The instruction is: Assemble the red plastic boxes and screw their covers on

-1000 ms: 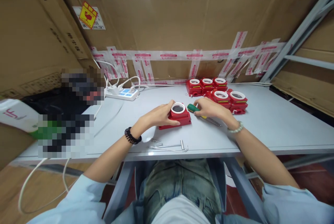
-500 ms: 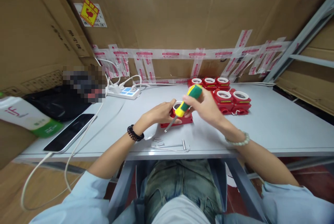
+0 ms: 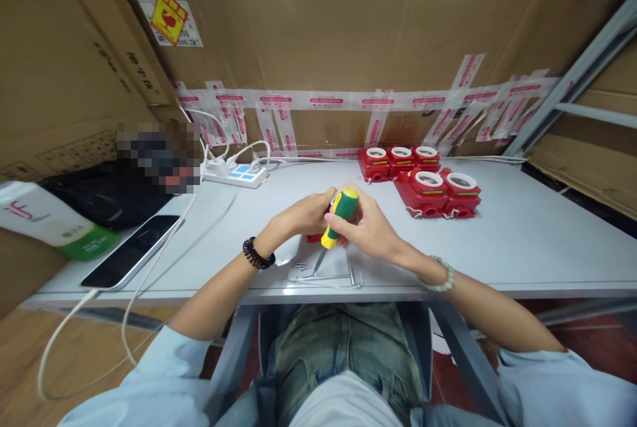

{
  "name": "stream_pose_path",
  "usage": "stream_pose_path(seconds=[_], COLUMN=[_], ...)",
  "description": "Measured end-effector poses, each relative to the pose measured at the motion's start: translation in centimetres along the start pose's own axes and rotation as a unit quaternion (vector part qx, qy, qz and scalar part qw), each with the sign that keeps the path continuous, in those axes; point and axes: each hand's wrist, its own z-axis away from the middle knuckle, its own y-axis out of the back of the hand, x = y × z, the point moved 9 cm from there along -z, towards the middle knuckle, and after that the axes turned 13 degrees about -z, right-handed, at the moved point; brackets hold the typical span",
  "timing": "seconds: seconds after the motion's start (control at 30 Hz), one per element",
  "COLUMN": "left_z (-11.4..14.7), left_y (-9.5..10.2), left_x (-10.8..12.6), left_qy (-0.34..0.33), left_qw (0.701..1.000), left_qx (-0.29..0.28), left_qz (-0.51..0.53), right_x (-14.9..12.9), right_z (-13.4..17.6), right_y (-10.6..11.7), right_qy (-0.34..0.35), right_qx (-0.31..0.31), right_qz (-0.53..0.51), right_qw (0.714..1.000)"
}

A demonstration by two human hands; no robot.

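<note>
While low over the table [image 3: 522, 241], right hand [image 3: 374, 225] around tip-down screwdriver [image 3: 329, 239], left hand [image 3: 309, 212] around red housing [image 3: 313, 238].

Table [image 3: 448, 254] across middle of frame, cardboard [image 3: 318, 22] behind it. Far left: bottle [image 3: 56, 220], bag [image 3: 107, 195] behind it, phone [image 3: 130, 251] to its right. Power strip [image 3: 243, 176] left of center, near cardboard. Right of center: three back boxes [image 3: 399, 163], two front boxes [image 3: 428, 197] before them. Center: left hand [image 3: 312, 213] on middle box [image 3: 313, 238], right hand [image 3: 367, 223] beside, with screwdriver [image 3: 343, 207]; tip near screws [image 3: 301, 266] and T-bar [image 3: 352, 276].

Tabletop [image 3: 537, 235] free right of housings [image 3: 423, 201]
</note>
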Motion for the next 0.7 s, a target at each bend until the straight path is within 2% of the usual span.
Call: stream_pose_path(seconds=[0.2, 0.47, 0.57, 0.7], left_z=[0.1, -0.1, -0.1, 0.1], left_y=[0.0, -0.2, -0.1, 0.3], left_x=[0.0, -0.4, -0.4, -0.3], left_qy=[0.006, 0.005, -0.002, 0.009], left_qw=[1.000, 1.000, 1.000, 0.999], left_qx=[-0.001, 0.006, 0.024, 0.028], left_qz=[-0.002, 0.001, -0.007, -0.032], right_x=[0.2, -0.5, -1.7, -4.4], right_z=[0.1, 0.2, 0.1, 0.2], right_y=[-0.3, 0.4, 1.6, 5.0], right_qy=[0.005, 0.016, 0.035, 0.094], right_qx=[-0.001, 0.017, 0.046, 0.125], right_qz=[0.001, -0.028, -0.040, -0.020], right_qw=[1.000, 0.999, 0.998, 0.987])
